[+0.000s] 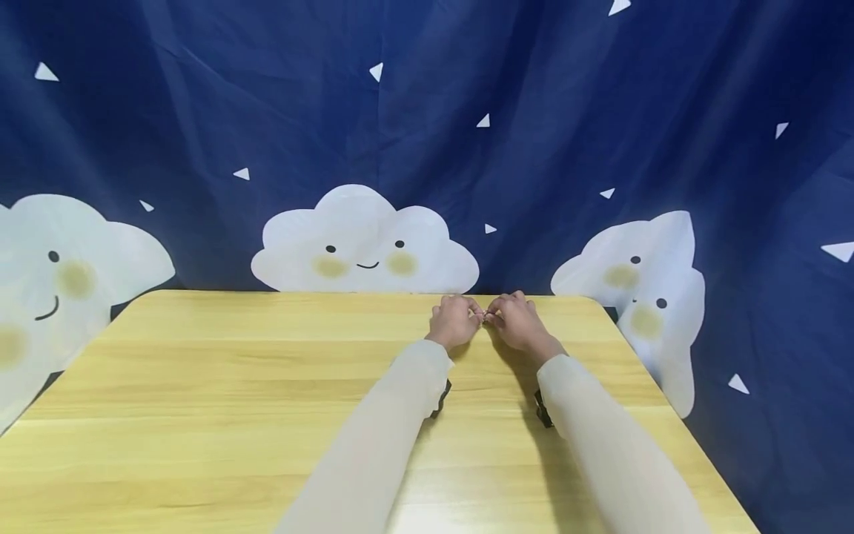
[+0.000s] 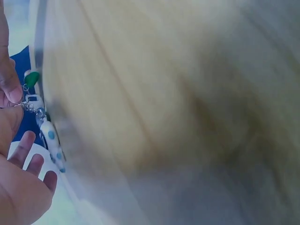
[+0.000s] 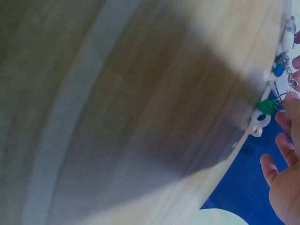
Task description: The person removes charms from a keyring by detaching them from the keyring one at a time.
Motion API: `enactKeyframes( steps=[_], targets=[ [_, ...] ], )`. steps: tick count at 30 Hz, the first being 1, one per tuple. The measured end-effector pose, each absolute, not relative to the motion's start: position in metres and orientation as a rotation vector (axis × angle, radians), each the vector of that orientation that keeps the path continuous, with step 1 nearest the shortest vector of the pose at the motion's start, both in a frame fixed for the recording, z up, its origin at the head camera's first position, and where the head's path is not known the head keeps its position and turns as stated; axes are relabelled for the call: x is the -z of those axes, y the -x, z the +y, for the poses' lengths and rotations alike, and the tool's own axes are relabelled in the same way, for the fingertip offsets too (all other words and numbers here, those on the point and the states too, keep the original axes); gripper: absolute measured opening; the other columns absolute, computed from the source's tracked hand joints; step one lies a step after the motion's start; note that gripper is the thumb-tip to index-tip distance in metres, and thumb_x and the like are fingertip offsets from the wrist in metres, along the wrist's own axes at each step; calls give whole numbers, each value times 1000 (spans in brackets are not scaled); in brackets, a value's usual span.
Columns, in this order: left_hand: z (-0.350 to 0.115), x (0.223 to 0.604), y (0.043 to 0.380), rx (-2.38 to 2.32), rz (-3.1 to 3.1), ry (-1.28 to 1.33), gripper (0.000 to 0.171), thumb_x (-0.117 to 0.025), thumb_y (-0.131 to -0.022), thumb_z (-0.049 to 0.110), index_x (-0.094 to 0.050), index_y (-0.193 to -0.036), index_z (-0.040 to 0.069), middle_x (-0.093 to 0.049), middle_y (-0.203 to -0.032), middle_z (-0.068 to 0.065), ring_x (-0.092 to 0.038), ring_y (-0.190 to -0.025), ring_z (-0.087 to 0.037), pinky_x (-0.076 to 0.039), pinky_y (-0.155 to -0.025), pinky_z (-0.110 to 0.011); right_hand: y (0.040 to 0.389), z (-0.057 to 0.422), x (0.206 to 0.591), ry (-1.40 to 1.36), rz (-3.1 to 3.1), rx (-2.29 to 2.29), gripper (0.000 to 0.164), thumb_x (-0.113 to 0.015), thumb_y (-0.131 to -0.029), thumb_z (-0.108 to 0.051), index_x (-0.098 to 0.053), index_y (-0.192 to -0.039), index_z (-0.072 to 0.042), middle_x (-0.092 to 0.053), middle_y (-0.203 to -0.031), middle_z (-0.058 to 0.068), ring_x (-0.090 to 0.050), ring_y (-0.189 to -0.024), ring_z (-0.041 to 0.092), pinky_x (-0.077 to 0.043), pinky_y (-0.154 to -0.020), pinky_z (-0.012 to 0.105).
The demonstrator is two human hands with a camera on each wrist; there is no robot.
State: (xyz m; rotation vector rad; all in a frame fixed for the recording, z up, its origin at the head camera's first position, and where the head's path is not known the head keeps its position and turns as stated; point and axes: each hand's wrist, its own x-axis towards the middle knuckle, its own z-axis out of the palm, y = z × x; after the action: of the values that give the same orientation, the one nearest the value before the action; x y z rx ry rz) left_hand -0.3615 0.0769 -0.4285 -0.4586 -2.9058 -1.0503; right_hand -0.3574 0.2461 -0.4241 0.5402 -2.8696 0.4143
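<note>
Over the far part of the table my left hand (image 1: 455, 321) and right hand (image 1: 519, 322) meet at the fingertips. Between them is a small keychain (image 1: 485, 317). The left wrist view shows my left thumb and finger pinching its silver chain, with the other fingers held loosely apart. A white, blue-spotted charm (image 2: 50, 136) hangs from it, tilted. In the right wrist view my right fingers pinch a metal ring beside a green charm (image 3: 267, 107). A white loop-shaped charm (image 3: 259, 121) and a blue bead (image 3: 279, 70) dangle close by. The fingers hide part of the ring.
The light wooden table (image 1: 200, 415) reaches back to a dark blue curtain (image 1: 427, 96) printed with white clouds and triangles. Both forearms lie across the table in pale sleeves (image 1: 373, 445). A dark wrist device (image 1: 543, 409) shows below the right sleeve.
</note>
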Motion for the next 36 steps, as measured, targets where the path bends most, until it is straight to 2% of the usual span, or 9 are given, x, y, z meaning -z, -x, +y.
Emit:
enactKeyframes(
  steps=[5, 9, 15, 21, 25, 36],
  targets=[
    [71, 425, 362, 1121, -2857, 504, 11, -68, -99, 26, -77, -97, 21, -70, -117, 3, -55, -120, -26, -41, -96, -45, 357, 247, 421, -624, -2772, -487, 6, -71, -96, -11, -75, -95, -6, -72, -94, 6, -55, -88, 28, -45, -79, 48],
    [67, 424, 363, 1126, -2814, 533, 11, -68, -100, 26, -77, -100, 21, -72, -117, 5, -57, -123, -27, -41, -98, -45, 355, 244, 416, -692, -2693, -538, 5, -72, -95, -9, -74, -93, -5, -73, -92, 8, -54, -83, 27, -44, -76, 44],
    [61, 419, 364, 1186, -2721, 609, 11, -66, -102, 22, -74, -100, 16, -75, -110, 4, -64, -115, -21, -43, -98, -46, 350, 241, 408, -738, -2623, -591, 6, -70, -96, -7, -73, -93, -2, -72, -92, 11, -57, -84, 29, -43, -77, 43],
    [54, 410, 362, 1307, -2604, 679, 9, -64, -102, 14, -72, -99, 10, -74, -98, -1, -68, -102, -19, -52, -91, -33, 346, 236, 400, -769, -2568, -647, 6, -69, -97, -6, -72, -93, -2, -70, -88, 9, -61, -83, 27, -50, -77, 43],
    [49, 404, 359, 1376, -2565, 704, 9, -64, -102, 14, -71, -101, 9, -73, -96, -1, -69, -99, -19, -54, -86, -29, 342, 234, 395, -773, -2536, -657, 6, -69, -97, -6, -72, -94, -3, -69, -89, 9, -61, -83, 27, -51, -75, 43],
    [18, 388, 342, 1376, -2464, 854, 11, -63, -103, 13, -72, -103, 7, -74, -96, -3, -69, -98, -20, -54, -90, -34, 328, 217, 383, -846, -2440, -696, 6, -69, -97, -8, -73, -98, -4, -70, -92, 7, -61, -87, 24, -53, -77, 41]
  ],
)
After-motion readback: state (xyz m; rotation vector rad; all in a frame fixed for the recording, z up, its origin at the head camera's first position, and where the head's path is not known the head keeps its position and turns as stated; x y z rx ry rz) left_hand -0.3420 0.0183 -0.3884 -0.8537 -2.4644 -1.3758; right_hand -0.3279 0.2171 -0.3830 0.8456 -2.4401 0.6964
